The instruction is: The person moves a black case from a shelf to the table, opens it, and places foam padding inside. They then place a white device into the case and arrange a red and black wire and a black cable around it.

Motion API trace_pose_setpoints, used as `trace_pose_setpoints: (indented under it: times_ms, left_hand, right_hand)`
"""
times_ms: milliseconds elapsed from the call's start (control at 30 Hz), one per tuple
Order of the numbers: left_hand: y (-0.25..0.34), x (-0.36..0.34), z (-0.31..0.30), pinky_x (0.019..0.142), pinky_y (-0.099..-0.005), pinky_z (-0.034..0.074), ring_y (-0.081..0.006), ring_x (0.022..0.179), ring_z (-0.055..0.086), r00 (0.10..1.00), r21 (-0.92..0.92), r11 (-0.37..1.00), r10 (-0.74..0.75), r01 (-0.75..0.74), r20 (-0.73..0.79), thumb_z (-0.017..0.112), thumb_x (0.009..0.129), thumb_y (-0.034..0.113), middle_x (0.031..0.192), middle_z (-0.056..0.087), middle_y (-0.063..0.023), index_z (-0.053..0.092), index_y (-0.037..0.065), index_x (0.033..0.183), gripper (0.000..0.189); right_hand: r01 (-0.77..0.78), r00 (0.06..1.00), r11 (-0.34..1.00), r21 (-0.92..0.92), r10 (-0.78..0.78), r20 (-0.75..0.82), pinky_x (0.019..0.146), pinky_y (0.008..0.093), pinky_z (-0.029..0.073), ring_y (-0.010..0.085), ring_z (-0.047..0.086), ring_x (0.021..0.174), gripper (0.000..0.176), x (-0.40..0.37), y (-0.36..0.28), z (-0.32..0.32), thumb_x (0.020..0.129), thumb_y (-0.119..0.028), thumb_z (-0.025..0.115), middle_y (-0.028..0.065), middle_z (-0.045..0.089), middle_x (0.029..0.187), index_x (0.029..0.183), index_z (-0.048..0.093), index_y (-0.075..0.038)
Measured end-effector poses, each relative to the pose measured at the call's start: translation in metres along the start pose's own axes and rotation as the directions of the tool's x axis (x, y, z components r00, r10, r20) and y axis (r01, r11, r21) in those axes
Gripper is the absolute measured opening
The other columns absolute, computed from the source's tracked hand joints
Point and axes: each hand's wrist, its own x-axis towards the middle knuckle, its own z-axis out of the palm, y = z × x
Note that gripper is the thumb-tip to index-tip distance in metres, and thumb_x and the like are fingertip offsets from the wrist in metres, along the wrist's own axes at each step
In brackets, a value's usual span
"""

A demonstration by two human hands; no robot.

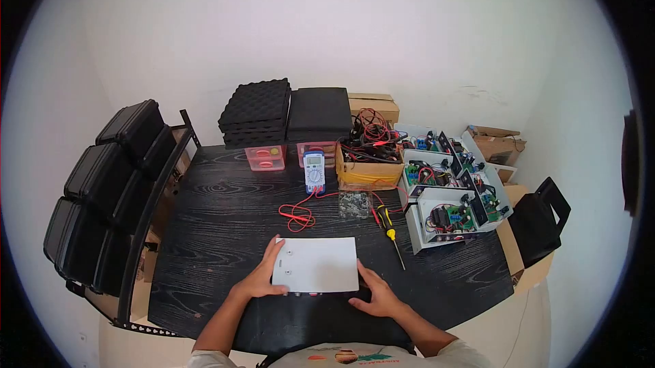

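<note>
A white case (317,263) with a flat top lies on the black table in front of me. Two small marks and a dark slot show near its left end, and a strip of its front panel with small coloured parts peeks out below. My left hand (263,279) grips its left end, thumb at the front corner and fingers along the side. At the right end, my right hand (382,298) holds the edge with its fingers, the thumb by the front corner. The inside and underside of the case are hidden.
Behind stand a multimeter (314,171) with red leads, a clear box of screws (355,205) and a yellow-black screwdriver (390,231). Open white cases with circuit boards (447,214) pile up at right. A cable box (368,175), foam sheets (256,112) and black cases (95,173) surround the table.
</note>
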Motion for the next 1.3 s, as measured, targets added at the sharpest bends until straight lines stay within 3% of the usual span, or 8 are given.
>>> trace_pose_setpoints:
  times_ms: [167, 267, 367, 467, 767, 867, 1133, 1300]
  left_hand:
    - [0.016, -0.032, -0.010, 0.131, -0.0523, 0.025, -0.0472, 0.164, 0.010, 0.996, 0.111, 0.990, -0.087, 0.087, 0.003, 0.100, 0.065, 0.045, 0.176, -0.007, -0.0313, 0.009, 0.006, 0.170, 0.145]
    - [0.008, -0.036, -0.011, 0.130, -0.0508, 0.027, -0.0474, 0.163, 0.014, 0.999, 0.142, 0.989, -0.037, 0.040, -0.027, 0.101, 0.065, 0.042, 0.176, -0.004, -0.0321, 0.010, 0.006, 0.170, 0.144]
    - [0.004, -0.036, -0.009, 0.132, -0.0514, 0.021, -0.0454, 0.164, 0.008, 0.998, 0.075, 0.996, -0.050, 0.053, -0.039, 0.103, 0.062, 0.030, 0.176, -0.006, -0.0308, 0.009, 0.010, 0.171, 0.146]
    - [0.005, -0.031, -0.014, 0.130, -0.0500, 0.028, -0.0468, 0.163, 0.015, 0.997, 0.124, 0.991, -0.051, 0.058, -0.061, 0.102, 0.067, 0.039, 0.176, -0.004, -0.0325, 0.011, 0.006, 0.170, 0.141]
    - [-0.032, 0.000, -0.036, 0.130, -0.0472, 0.027, -0.0436, 0.163, 0.017, 0.989, 0.142, 0.990, 0.030, -0.010, -0.144, 0.100, 0.070, 0.033, 0.177, 0.003, -0.0302, 0.016, 0.004, 0.169, 0.133]
    - [-0.035, 0.009, -0.044, 0.131, -0.0462, 0.026, -0.0424, 0.163, 0.019, 0.982, 0.154, 0.988, 0.004, 0.025, -0.190, 0.099, 0.070, 0.031, 0.177, 0.011, -0.0292, 0.021, 0.002, 0.168, 0.129]
    - [-0.050, 0.026, -0.065, 0.127, -0.0468, 0.032, -0.0437, 0.158, 0.033, 0.957, 0.227, 0.972, 0.008, 0.060, -0.290, 0.094, 0.076, 0.035, 0.171, 0.029, -0.0320, 0.027, 0.001, 0.166, 0.118]
    - [-0.052, 0.033, -0.070, 0.122, -0.0475, 0.038, -0.0448, 0.150, 0.046, 0.932, 0.135, 0.981, -0.083, 0.138, -0.352, 0.088, 0.083, 0.032, 0.161, 0.046, -0.0334, 0.025, 0.004, 0.168, 0.110]
  right_hand:
    - [-0.004, 0.997, 0.999, 0.039, 0.001, 0.076, 0.121, 0.0465, 0.042, 0.0431, 0.048, 0.147, 0.108, 0.005, -0.019, 0.012, 0.092, -0.026, 0.084, 0.0282, 0.048, 0.158, 0.171, 0.013, -0.001]
    - [0.073, 0.996, 0.993, -0.096, -0.067, 0.061, 0.120, 0.0471, 0.042, 0.0432, 0.048, 0.147, 0.104, 0.010, -0.012, 0.018, 0.096, -0.024, 0.080, 0.0289, 0.048, 0.158, 0.171, 0.012, -0.002]
    - [0.039, 0.996, 0.996, -0.077, -0.032, 0.082, 0.122, 0.0467, 0.041, 0.0439, 0.047, 0.148, 0.098, 0.015, -0.006, 0.017, 0.098, -0.022, 0.078, 0.0297, 0.043, 0.162, 0.170, 0.015, -0.002]
    - [0.115, 0.993, 0.988, -0.104, -0.113, 0.026, 0.122, 0.0481, 0.040, 0.0450, 0.045, 0.149, 0.091, 0.026, -0.002, 0.019, 0.099, -0.020, 0.076, 0.0304, 0.037, 0.166, 0.169, 0.020, -0.004]
    - [0.086, 0.996, 0.970, -0.225, -0.090, -0.011, 0.118, 0.0517, 0.038, 0.0441, 0.046, 0.149, 0.077, 0.076, 0.001, 0.020, 0.105, -0.020, 0.066, 0.0312, 0.032, 0.169, 0.169, 0.025, -0.008]
    - [0.124, 0.989, 0.970, -0.208, -0.139, -0.055, 0.113, 0.0496, 0.041, 0.0420, 0.050, 0.147, 0.076, 0.094, 0.012, 0.024, 0.105, -0.020, 0.066, 0.0304, 0.034, 0.169, 0.169, 0.026, -0.009]
    - [0.082, 0.994, 0.973, -0.215, -0.095, -0.050, 0.110, 0.0463, 0.041, 0.0374, 0.052, 0.147, 0.074, 0.141, 0.017, 0.024, 0.105, -0.020, 0.064, 0.0249, 0.036, 0.170, 0.169, 0.028, -0.012]
    - [0.060, 0.994, 0.963, -0.262, -0.083, -0.078, 0.109, 0.0465, 0.042, 0.0368, 0.052, 0.147, 0.072, 0.161, 0.019, 0.029, 0.106, -0.023, 0.063, 0.0244, 0.037, 0.170, 0.169, 0.029, -0.013]
